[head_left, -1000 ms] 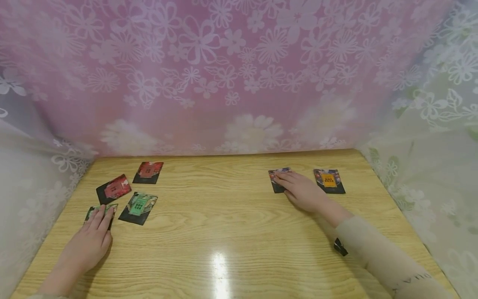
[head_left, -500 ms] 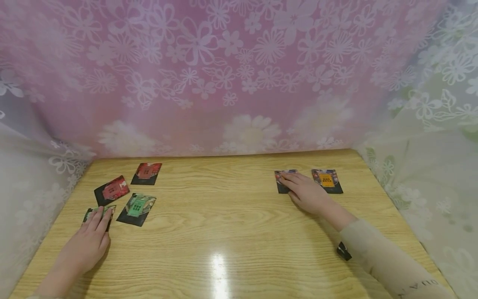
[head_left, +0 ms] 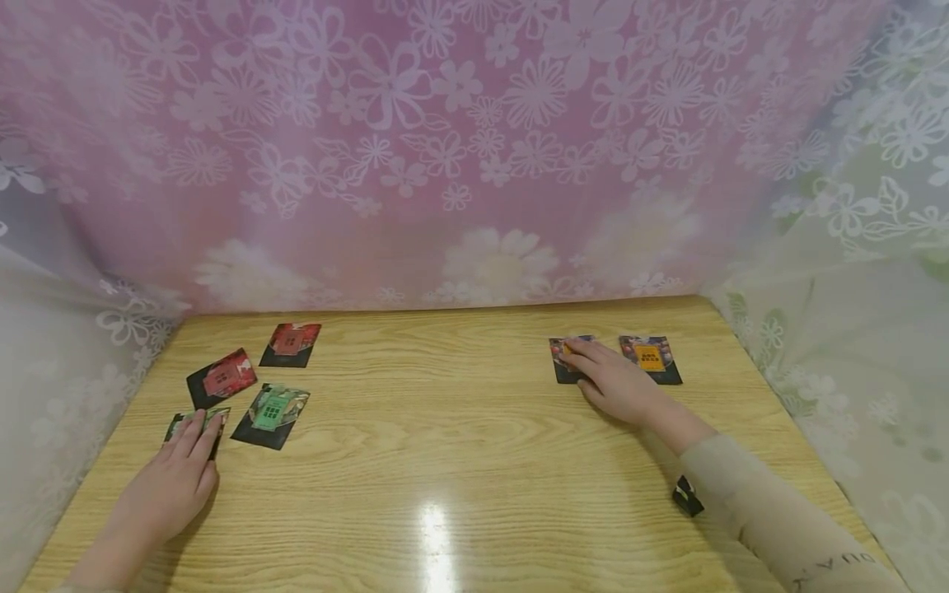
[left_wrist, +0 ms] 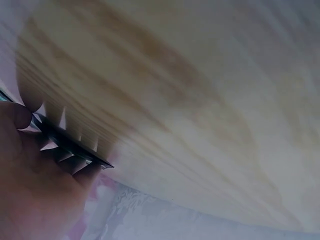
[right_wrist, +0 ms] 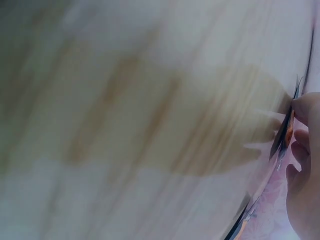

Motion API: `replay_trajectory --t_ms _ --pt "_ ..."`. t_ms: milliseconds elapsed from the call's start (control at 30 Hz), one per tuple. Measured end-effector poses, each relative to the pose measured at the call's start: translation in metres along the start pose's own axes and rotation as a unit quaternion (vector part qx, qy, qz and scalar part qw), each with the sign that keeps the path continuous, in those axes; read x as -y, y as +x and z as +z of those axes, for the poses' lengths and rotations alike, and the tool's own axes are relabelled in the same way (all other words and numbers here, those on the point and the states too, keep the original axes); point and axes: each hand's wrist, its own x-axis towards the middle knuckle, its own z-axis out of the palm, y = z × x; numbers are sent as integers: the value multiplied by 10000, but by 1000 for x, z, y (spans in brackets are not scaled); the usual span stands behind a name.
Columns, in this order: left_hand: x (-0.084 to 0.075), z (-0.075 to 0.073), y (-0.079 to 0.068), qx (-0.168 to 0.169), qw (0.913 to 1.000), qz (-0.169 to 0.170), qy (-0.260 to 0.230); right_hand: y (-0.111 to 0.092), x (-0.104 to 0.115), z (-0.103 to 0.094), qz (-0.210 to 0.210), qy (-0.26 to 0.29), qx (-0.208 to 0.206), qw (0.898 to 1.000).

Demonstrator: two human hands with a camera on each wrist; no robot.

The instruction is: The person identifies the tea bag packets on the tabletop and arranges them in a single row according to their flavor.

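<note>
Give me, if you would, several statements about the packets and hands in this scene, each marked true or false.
1. Two flat red-and-black packets lie on the yellowish wood-grain table. True.
2. The left hand touches a flat green-and-black packet. True.
3. The right hand touches a red packet. False: it touches a flat black packet with an orange label.
4. The uncovered green-and-black packet lies to the left of the left hand. False: it lies to the right of it.
5. The fabric behind the table is plain blue. False: the pink floral fabric hangs there.
</note>
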Motion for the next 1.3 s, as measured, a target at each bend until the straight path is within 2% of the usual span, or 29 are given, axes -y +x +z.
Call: replay_trajectory --t_ms 167,467,700,833,933,1100,1167,1300 --pt "-1 -3 2 26 9999 25 145 0 -1 -2 69 178 43 9998" --pt "1 -5 5 -145 9993 115 315 -2 -4 -2 110 407 110 9990" --pt "1 -11 5 -60 9994 25 344 -3 -5 -1 62 602 130 9981" --pt "-2 -13 5 -121 9992 -10 378 -5 -4 -1 75 674 136 9976" --pt "-5 -14 7 -333 9985 145 415 -6 -5 -1 96 700 125 9974" --pt "-12 -14 13 -902 9920 730 506 -6 -6 0 134 786 114 9967" --pt "-16 -14 17 -948 9899 904 541 -6 -6 1 131 793 102 9967" --pt "-23 -15 24 -630 9915 1026 492 -4 -6 1 104 771 82 9969"
